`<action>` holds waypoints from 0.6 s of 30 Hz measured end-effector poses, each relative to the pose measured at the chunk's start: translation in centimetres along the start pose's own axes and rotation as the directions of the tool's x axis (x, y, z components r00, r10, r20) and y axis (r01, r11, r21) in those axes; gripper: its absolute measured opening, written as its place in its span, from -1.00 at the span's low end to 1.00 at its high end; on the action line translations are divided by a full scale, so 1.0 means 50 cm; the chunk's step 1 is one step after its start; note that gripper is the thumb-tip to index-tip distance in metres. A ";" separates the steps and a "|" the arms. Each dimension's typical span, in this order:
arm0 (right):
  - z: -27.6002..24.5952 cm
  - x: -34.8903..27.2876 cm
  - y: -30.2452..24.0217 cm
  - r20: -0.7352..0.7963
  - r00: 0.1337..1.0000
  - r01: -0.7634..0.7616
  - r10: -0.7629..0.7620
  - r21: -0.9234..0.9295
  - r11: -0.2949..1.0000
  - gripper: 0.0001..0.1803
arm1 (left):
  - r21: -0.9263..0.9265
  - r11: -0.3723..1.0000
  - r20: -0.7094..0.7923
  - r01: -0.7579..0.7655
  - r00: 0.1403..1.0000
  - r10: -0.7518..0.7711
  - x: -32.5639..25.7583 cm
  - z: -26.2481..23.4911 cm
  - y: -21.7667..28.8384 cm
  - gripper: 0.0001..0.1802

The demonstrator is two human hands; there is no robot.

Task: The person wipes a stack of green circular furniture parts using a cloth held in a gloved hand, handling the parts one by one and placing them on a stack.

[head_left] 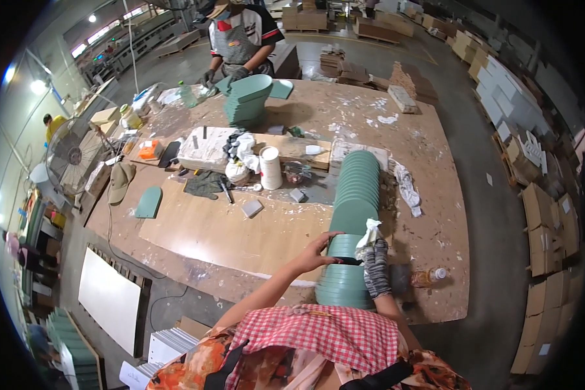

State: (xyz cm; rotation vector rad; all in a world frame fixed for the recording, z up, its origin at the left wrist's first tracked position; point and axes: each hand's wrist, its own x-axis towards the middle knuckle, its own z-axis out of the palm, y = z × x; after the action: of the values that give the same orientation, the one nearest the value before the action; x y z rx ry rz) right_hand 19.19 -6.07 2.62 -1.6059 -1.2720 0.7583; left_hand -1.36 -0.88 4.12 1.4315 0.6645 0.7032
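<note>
My left hand (315, 252) is bare, its fingers pinched on the near left edge of the top green panel (344, 247); my right hand (375, 263), in a speckled knit glove, has its fingers closed round a crumpled white rag (370, 232) and rests against the same panel's right edge; that panel tops the near end of a long leaning stack of green arched panels (355, 195), which runs away from me across the workbench (435, 195). I judge each panel stiff, flat and fairly light, probably painted board, so smooth on the face and easily scuffed; the edges look the safest place to grip, one hand on each side, lifting level so the slanted stack beneath does not slide. Just right of the stack's near end lies a plastic bottle (429, 276); left of the stack stands a white roll (270, 168); beyond it, at the far side of the bench, a co-worker (240, 39) in gloves handles a shorter green pile (247, 101).
</note>
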 end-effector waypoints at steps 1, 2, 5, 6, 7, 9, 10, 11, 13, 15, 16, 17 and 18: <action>-0.005 0.003 0.013 0.018 1.000 -0.021 0.020 0.059 0.998 -0.48 | 0.000 1.000 -0.010 -0.007 1.000 0.007 -0.001 -0.002 -0.006 -0.22; -0.006 0.005 0.025 0.024 1.000 -0.013 0.012 0.054 0.998 -0.48 | 0.059 0.998 -0.039 -0.024 0.999 0.026 -0.003 -0.002 -0.013 -0.21; -0.009 0.005 0.051 -0.016 1.000 -0.011 0.011 -0.004 1.000 -0.50 | 0.109 0.990 -0.052 -0.090 0.994 0.096 0.001 0.004 -0.034 -0.20; -0.006 0.007 0.049 -0.025 1.000 -0.016 0.015 -0.015 1.000 -0.50 | 0.101 0.986 -0.044 -0.132 0.990 0.137 0.006 0.004 -0.047 -0.20; -0.006 0.007 0.041 -0.015 1.000 -0.023 0.023 -0.014 1.000 -0.50 | 0.113 0.982 -0.057 -0.152 0.986 0.159 0.006 -0.001 -0.066 -0.20; -0.011 0.014 0.073 -0.031 0.999 -0.041 0.043 0.053 0.998 -0.51 | 0.150 0.978 -0.068 -0.144 0.985 0.155 0.015 -0.005 -0.099 -0.20; -0.010 0.005 0.055 -0.043 0.996 -0.065 0.079 0.272 0.960 -0.55 | 0.136 0.988 -0.025 -0.072 0.997 0.076 0.018 0.001 -0.066 -0.20; 0.000 0.006 0.021 -0.028 0.992 -0.106 0.125 0.380 0.919 -0.57 | 0.164 0.983 -0.031 -0.082 0.996 0.088 0.015 -0.006 -0.062 -0.20; 0.006 0.015 0.027 0.014 0.998 -0.056 0.058 0.550 0.833 -0.56 | 0.207 0.977 -0.057 -0.056 0.996 0.069 0.021 -0.011 -0.061 -0.18; 0.011 0.026 0.028 -0.074 0.993 0.098 -0.090 0.109 0.989 -0.53 | 0.072 0.995 -0.047 -0.071 0.996 0.075 0.021 -0.023 -0.054 -0.18; 0.004 0.021 -0.001 -0.079 0.993 0.084 -0.087 -0.046 0.995 -0.53 | 0.055 0.993 -0.037 -0.108 0.993 0.110 0.019 -0.019 -0.026 -0.17; 0.006 0.016 -0.014 -0.064 0.998 0.014 -0.015 -0.014 1.000 -0.53 | 0.068 0.990 -0.052 -0.126 0.990 0.130 0.017 -0.021 -0.039 -0.17; 0.004 0.013 -0.021 -0.050 0.997 -0.055 0.056 0.018 0.998 -0.53 | 0.081 0.986 -0.065 -0.145 0.986 0.151 0.017 -0.016 -0.044 -0.17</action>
State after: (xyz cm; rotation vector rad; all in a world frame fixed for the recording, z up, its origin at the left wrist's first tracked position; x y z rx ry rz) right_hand 18.80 -5.33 3.55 -1.6430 -1.1862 0.7564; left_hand -1.35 0.27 1.89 1.5436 0.6505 0.8561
